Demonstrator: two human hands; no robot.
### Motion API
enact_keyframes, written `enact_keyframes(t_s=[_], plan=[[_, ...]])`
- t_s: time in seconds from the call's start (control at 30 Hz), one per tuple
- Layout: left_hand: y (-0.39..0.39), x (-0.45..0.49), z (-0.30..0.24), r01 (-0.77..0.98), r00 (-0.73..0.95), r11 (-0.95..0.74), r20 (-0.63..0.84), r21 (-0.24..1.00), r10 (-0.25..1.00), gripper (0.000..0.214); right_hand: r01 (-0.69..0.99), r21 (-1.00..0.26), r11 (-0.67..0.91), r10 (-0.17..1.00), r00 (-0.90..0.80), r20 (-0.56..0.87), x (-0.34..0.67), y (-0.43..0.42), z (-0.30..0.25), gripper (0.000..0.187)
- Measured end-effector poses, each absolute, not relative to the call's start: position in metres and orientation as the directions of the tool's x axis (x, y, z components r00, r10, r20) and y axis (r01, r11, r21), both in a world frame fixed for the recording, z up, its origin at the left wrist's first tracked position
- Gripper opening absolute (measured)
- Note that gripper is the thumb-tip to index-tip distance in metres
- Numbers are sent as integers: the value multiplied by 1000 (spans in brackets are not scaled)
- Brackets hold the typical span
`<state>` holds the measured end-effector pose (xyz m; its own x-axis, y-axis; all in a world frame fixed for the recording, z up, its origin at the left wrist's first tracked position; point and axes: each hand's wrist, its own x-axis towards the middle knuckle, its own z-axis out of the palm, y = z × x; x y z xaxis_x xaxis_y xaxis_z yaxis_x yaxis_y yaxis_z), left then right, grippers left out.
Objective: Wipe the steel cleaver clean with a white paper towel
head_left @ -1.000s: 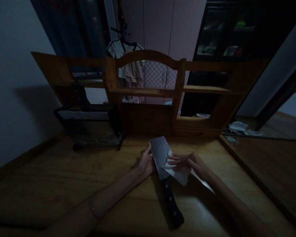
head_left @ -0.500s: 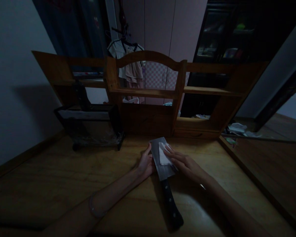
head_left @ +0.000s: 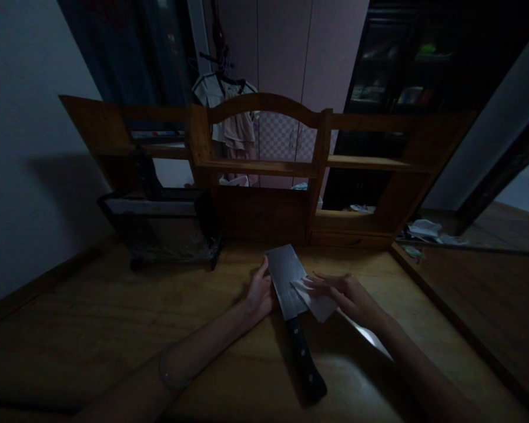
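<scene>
A cleaver (head_left: 286, 276) with a broad steel blade and a black riveted handle is tilted over the wooden desk, its handle toward me. My left hand (head_left: 261, 294) grips the blade's left edge, thumb on top and the other fingers partly hidden beneath. In my right hand (head_left: 346, 294) is a folded white tissue (head_left: 320, 301), pinched under the fingers. One corner of the tissue lies over the blade's right edge, and the rest hangs beyond it.
On the desk (head_left: 92, 329), a black-framed knife block (head_left: 163, 229) holding a dark-handled knife (head_left: 147, 170) stands at the back left. Wooden shelving (head_left: 264, 167) runs along the far edge. White papers (head_left: 425, 229) lie beyond the right side.
My right hand has drawn the tissue from the middle of the blade to its right edge, baring most of the steel. My left hand and the cleaver have hardly moved.
</scene>
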<state>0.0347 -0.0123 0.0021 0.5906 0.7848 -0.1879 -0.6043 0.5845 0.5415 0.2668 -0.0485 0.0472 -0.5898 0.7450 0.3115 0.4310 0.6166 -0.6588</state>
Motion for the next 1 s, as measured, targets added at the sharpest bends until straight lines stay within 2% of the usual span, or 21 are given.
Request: enact_keyframes(t_s=[0.17, 0.37, 0.53, 0.8, 1.0], plan=[[-12, 35, 2, -629, 564, 566, -188, 534, 804, 70, 454, -580, 676, 707, -620, 340, 268, -53, 47, 39], [-14, 36, 6, -632, 537, 548, -201, 547, 819, 72, 421, -598, 682, 675, -677, 294, 254, -61, 51, 39], [-12, 33, 5, -552, 556, 586, -261, 593, 789, 74, 361, -596, 717, 611, -737, 288, 234, -70, 56, 41], [-9, 35, 1, -555, 582, 613, -263, 563, 769, 74, 335, -570, 751, 568, -767, 299, 223, -71, 51, 41], [-11, 37, 4, -595, 571, 574, -207, 563, 794, 69, 369, -591, 717, 640, -684, 350, 251, -54, 39, 39]])
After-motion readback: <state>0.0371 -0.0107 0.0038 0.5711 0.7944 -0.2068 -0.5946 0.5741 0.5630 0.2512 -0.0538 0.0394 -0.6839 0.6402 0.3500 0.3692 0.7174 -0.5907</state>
